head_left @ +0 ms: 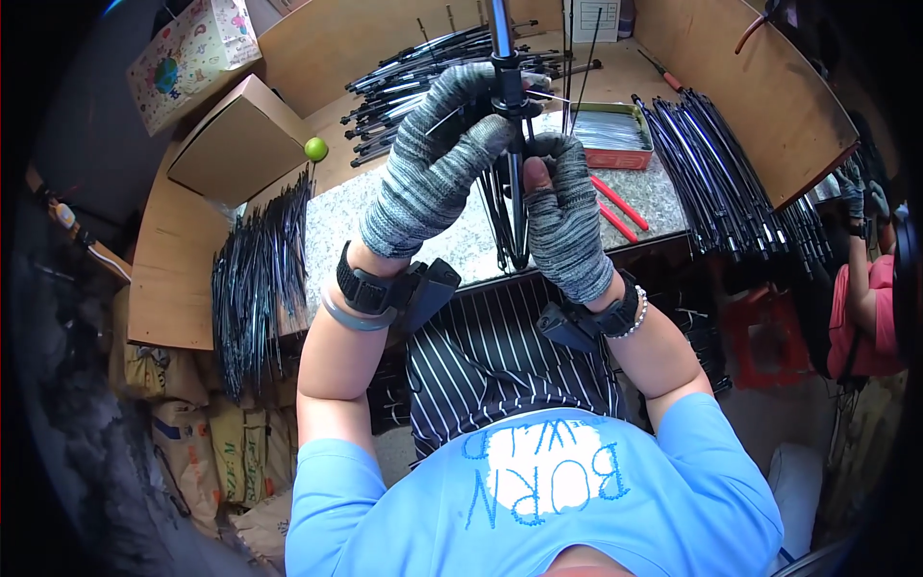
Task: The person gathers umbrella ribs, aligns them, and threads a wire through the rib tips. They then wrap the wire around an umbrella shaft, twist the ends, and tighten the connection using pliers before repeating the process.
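An umbrella frame, with a dark metal shaft, black hubs and thin ribs, stands upright between my hands above the speckled stone slab. My left hand, in a grey striped knit glove, is closed around the hub area from the left. Lower down on the right, my right hand, gloved alike with a bare thumb tip showing, is closed at the shaft and ribs. A thin pale wire sticks out near the hub. Just right of my right hand lie red-handled pliers. What my fingertips pinch is partly hidden.
A red tin of thin wires sits behind the pliers. Dark frames and ribs are piled at the back, left and right. A cardboard box and green ball stand at left. Another person's arm shows far right.
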`<state>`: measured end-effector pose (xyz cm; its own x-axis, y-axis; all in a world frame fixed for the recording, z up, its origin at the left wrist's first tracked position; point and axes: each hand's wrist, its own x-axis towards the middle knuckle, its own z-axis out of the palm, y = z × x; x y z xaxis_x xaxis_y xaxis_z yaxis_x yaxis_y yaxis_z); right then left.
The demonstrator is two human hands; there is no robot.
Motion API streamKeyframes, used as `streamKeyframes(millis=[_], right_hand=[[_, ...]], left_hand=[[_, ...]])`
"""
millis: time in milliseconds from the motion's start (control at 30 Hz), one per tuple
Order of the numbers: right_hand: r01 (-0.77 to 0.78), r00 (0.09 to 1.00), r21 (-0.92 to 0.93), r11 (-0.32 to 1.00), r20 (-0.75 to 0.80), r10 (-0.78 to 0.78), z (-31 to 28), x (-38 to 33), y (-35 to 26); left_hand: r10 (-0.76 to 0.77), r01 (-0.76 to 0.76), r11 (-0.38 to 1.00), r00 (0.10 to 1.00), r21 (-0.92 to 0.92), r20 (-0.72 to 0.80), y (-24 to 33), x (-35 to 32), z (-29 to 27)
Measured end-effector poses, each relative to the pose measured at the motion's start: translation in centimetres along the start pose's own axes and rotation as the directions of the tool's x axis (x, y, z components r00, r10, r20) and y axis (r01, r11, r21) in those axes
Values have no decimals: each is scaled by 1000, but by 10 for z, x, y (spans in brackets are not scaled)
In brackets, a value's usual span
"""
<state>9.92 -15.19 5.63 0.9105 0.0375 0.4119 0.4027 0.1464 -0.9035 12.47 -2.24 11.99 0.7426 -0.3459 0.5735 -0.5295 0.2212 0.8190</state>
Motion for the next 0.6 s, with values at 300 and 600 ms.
streamKeyframes(millis=[300,600], right_hand=[[156,986,22,988,-69,-154,7,-2,7],[151,987,-30,988,-56,-153,8,-6,9]], left_hand=[[6,-6,1000,1000,-4,15,0,1,-5],[32,-30,999,992,17,-118,4,-7,-1]])
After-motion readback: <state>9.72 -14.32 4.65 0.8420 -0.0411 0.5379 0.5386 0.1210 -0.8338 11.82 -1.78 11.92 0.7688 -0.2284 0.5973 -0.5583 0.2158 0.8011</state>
